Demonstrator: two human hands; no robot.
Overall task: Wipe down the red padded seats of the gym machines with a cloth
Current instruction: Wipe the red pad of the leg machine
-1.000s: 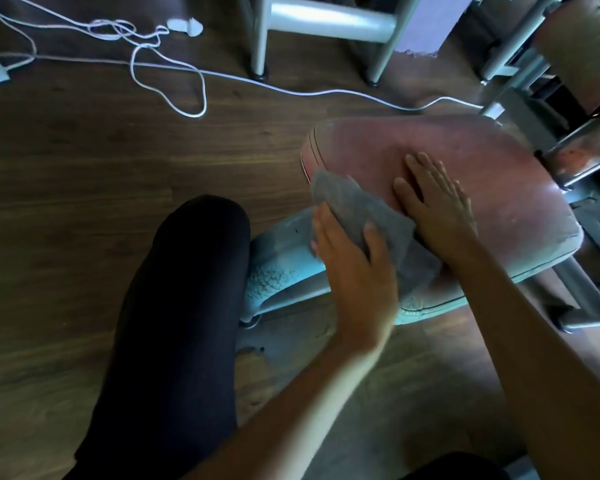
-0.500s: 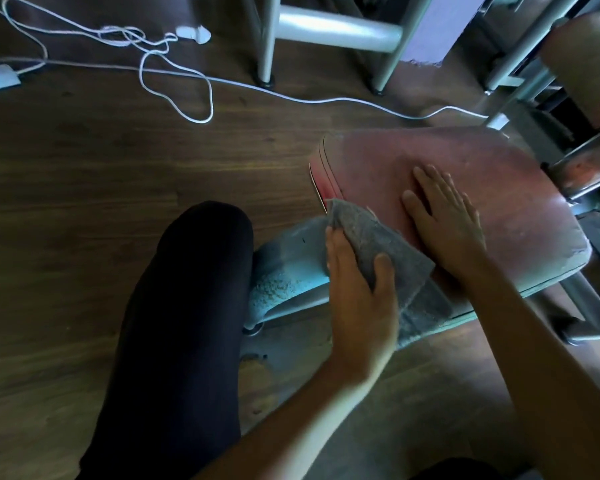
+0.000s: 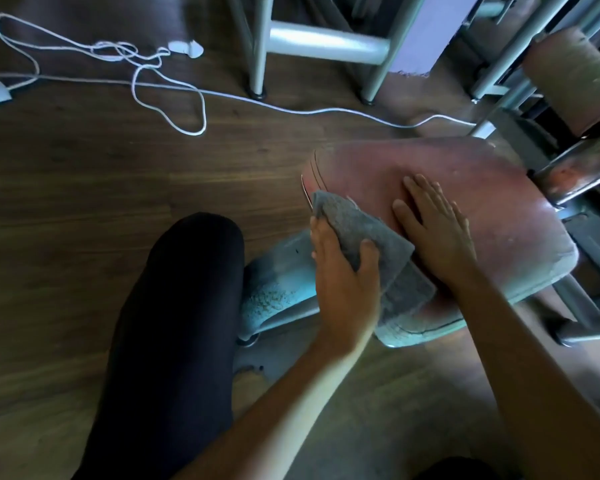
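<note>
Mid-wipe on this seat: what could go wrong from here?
The grey cloth, gripped by the left hand, covers only the near-left corner of the red seat; the area under the flat right hand may get skipped. The worn front edge could snag the cloth. The white cable on the floor is a possible trip hazard.

Single head camera, looking forward and steeply down, close over seat (image 3: 499, 188); edges seemingly warped
</note>
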